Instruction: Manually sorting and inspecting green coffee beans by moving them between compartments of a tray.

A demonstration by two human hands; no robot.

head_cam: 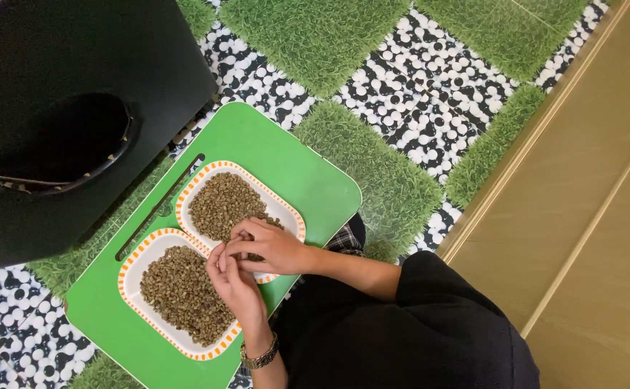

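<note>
Both hands meet over the upper dish (286,209); right hand (272,247) fingers pinch, perhaps a bean; left hand (234,282) curled.

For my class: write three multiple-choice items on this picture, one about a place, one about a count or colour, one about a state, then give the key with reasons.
1. Where do the two dishes rest?
A. on the green tray
B. on the black box
C. on the wooden floor

2. How many white dishes with orange-edged rims hold beans?
A. one
B. two
C. four

3. How are the hands placed?
A. far apart
B. together over the dishes
C. behind the back

Key: 1 A, both dishes sit on the tray. 2 B, near dish and far dish. 3 B, left hand and right hand meet, fingers touching.
</note>
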